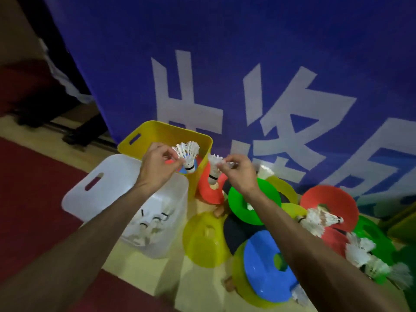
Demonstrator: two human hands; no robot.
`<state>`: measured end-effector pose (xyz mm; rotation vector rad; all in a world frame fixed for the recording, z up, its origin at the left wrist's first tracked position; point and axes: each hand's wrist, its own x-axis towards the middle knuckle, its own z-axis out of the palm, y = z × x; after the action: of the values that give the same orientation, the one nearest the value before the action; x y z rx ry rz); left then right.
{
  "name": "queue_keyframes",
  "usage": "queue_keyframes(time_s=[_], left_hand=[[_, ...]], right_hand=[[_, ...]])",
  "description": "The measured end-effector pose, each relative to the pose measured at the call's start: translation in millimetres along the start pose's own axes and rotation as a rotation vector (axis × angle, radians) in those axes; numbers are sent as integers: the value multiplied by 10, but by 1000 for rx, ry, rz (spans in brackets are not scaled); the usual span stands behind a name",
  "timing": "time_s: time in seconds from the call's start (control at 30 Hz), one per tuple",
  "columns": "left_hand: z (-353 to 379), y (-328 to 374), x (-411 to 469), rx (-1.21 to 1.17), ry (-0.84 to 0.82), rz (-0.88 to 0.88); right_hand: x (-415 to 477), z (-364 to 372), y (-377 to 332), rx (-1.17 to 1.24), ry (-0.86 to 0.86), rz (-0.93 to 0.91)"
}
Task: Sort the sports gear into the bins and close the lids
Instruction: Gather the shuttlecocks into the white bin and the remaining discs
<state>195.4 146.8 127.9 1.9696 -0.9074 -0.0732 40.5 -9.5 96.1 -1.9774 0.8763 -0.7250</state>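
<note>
Forearms come in bare from 7 and 5 o'clock and converge near centre.

Left hand (157, 167): thumb and fingertips pinch the first shuttlecock (188, 154) at its feathers, cork down. It hangs over the near edge of the yellow bin (171, 127), at 9 o'clock close to centre.

Right hand (238, 174): fingertips pinch the second shuttlecock (213, 170), cork down. It is just beside the yellow bin's right wall, above a red cone.

Progress:
- The white bin (74, 201), at 8 o'clock, holds several binned shuttlecocks (148, 226), seen through its translucent wall.
- The yellow bin shows a red and a blue cone inside, so cones appear to go there.
- The disc cones (263, 266) are piled on the floor at 4 to 5 o'clock: blue, green, yellow and red, overlapping.
- Loose shuttlecocks (319, 219) lie among the cones, with more toward 4 o'clock at the frame edge.
- Both bins are open on top, and no lids are in view.

Judgement: sorting is partly done, with most cones and a fair number of shuttlecocks left to bin. The lid step is not yet started. The two held shuttlecocks likely belong in the white bin.

Writing: the blue banner (247, 52), at 12 o'clock, carries large white Chinese characters, cropped and blurred. I cannot read them with confidence. No labels are seen on the bins.
</note>
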Motion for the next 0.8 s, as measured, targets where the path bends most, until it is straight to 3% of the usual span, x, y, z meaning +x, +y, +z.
queue_keyframes(time_s=[0.23,0.4,0.57,0.8], left_hand=[[-796,-784,-159,-51,62,-177],[-861,-1073,-367,-3,-38,-313],[-705,-1035,-422,-43,-115,-326],[-243,-657,-393,-72,-206,-228]], right_hand=[[-130,1010,-532,8,-207,-92],[-246,1364,-492,-54,-341,-95],[-210,1211,-391,-128,-373,-63],[-239,429,-7,-221,-265,22]])
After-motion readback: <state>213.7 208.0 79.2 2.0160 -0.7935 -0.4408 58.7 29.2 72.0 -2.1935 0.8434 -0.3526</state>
